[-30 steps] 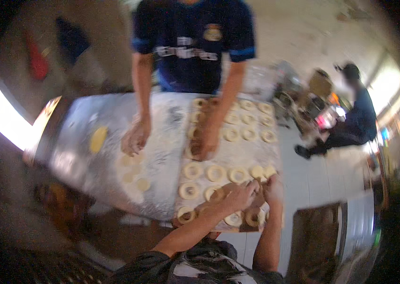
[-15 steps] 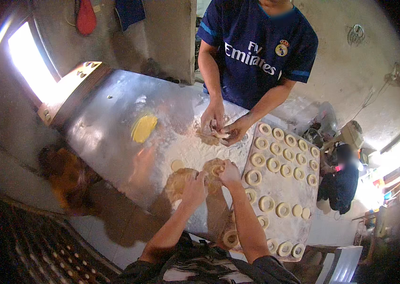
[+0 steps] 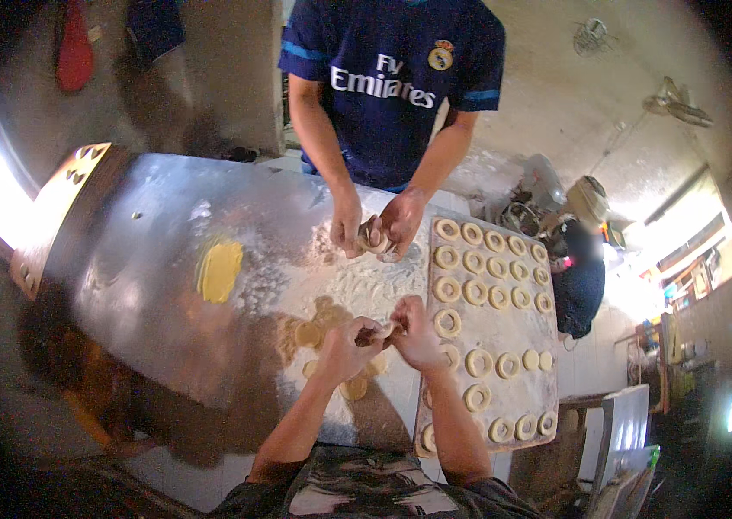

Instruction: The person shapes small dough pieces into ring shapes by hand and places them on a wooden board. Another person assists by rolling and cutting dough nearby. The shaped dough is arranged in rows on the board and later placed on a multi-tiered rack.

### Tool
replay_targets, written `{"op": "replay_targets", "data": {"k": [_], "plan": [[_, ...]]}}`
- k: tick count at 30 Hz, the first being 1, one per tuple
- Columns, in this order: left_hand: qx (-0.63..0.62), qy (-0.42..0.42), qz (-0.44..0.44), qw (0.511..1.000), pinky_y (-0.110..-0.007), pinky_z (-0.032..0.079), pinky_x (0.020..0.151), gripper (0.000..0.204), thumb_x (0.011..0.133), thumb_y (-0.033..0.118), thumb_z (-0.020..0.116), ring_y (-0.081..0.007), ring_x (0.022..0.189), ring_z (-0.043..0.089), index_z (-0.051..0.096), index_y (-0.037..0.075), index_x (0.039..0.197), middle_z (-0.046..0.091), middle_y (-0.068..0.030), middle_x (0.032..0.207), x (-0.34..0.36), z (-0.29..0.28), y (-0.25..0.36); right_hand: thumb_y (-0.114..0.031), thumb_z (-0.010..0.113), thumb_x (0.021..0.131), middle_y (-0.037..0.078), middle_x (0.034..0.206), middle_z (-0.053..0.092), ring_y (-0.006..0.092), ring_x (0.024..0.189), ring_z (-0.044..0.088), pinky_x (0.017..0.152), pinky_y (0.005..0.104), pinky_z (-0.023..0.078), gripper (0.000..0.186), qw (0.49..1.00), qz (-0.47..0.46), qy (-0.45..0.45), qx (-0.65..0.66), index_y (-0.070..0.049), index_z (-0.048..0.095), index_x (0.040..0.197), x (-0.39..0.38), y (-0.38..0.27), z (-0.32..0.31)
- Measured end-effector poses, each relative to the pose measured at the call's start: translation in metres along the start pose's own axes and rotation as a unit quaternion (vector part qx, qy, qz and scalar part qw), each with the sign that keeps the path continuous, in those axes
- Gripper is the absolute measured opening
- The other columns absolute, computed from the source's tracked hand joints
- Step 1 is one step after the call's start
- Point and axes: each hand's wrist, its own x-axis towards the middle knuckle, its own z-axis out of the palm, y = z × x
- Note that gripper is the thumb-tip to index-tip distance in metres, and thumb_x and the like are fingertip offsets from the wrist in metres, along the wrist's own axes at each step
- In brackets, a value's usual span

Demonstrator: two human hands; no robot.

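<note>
My left hand (image 3: 350,348) and my right hand (image 3: 420,339) meet over the floured near side of the metal table. Between them is a small pale piece of dough (image 3: 387,330), pinched by the fingertips of both; much of it is hidden by the fingers. Several flat dough discs (image 3: 354,388) lie in the flour beside and below my left hand, partly in shadow. Across the table, a person in a dark blue shirt works a dough ring (image 3: 375,244) with both hands.
To the right, a floured board (image 3: 522,333) carries rows of dough rings (image 3: 479,363). A flat yellow slab (image 3: 220,272) lies on the metal tabletop (image 3: 145,259) at the left. Past the board, another person (image 3: 580,281) is low down near the wall. A chair-like piece (image 3: 624,432) stands at the lower right.
My hands have come together, with the dough now showing between their fingertips. More dough discs are visible beside my left hand. The whole view has shifted, so the co-worker appears further left.
</note>
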Motion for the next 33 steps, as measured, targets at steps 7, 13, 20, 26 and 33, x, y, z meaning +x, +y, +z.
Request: {"op": "replay_targets", "data": {"k": [7, 13, 20, 26, 33], "plan": [[0.126, 0.222, 0.141, 0.956, -0.045, 0.049, 0.081, 0.038, 0.081, -0.011, 0.056, -0.0397, 0.088, 0.061, 0.053, 0.002, 0.116, 0.058, -0.0167, 0.088, 0.008, 0.033, -0.015, -0.005, 0.060, 0.086, 0.006, 0.096, 0.059, 0.0181, 0.094, 0.059, 0.083, 0.0345, 0.047, 0.056, 0.873, 0.017, -0.054, 0.484, -0.006, 0.042, 0.139, -0.020, -0.001, 0.027], [-0.373, 0.064, 0.072, 0.923, -0.032, 0.052, 0.072, 0.052, 0.082, -0.008, 0.048, -0.0179, 0.088, 0.060, 0.037, 0.006, 0.131, 0.054, -0.0140, 0.107, -0.011, 0.063, -0.027, -0.014, 0.055, 0.092, 0.002, 0.090, 0.057, 0.0151, 0.091, 0.058, 0.081, 0.0319, 0.048, 0.043, 0.690, 0.102, -0.009, 0.717, -0.004, 0.047, 0.134, -0.043, 0.017, 0.003], [0.111, 0.151, 0.157, 0.970, -0.045, 0.050, 0.071, 0.034, 0.102, 0.030, 0.045, -0.0386, 0.084, 0.062, 0.048, 0.004, 0.124, 0.057, -0.0230, 0.109, -0.015, 0.113, -0.015, -0.049, 0.041, 0.103, 0.001, 0.086, 0.052, 0.0102, 0.077, 0.050, 0.069, 0.0274, 0.044, 0.055, 0.737, 0.092, 0.028, 0.669, -0.013, 0.041, 0.145, -0.072, 0.026, -0.031], [0.111, -0.002, -0.005, 0.994, -0.046, 0.050, 0.072, 0.024, 0.103, 0.021, 0.043, -0.0442, 0.085, 0.065, 0.052, 0.008, 0.121, 0.065, -0.0224, 0.092, -0.037, 0.185, 0.060, -0.039, 0.045, 0.103, 0.006, 0.083, 0.061, 0.0146, 0.077, 0.057, 0.071, 0.0300, 0.047, 0.055, 0.917, 0.060, 0.064, 0.389, -0.012, 0.031, 0.149, -0.105, 0.071, -0.089], [0.091, -0.007, 0.085, 0.992, -0.044, 0.051, 0.070, 0.023, 0.104, 0.023, 0.039, -0.0404, 0.079, 0.066, 0.056, 0.009, 0.112, 0.066, -0.0202, 0.087, -0.045, 0.269, 0.065, -0.040, 0.043, 0.103, 0.010, 0.085, 0.064, 0.0239, 0.081, 0.062, 0.077, 0.0345, 0.051, 0.052, 0.769, -0.038, 0.065, 0.635, -0.014, 0.033, 0.146, -0.162, 0.106, -0.161]]}}
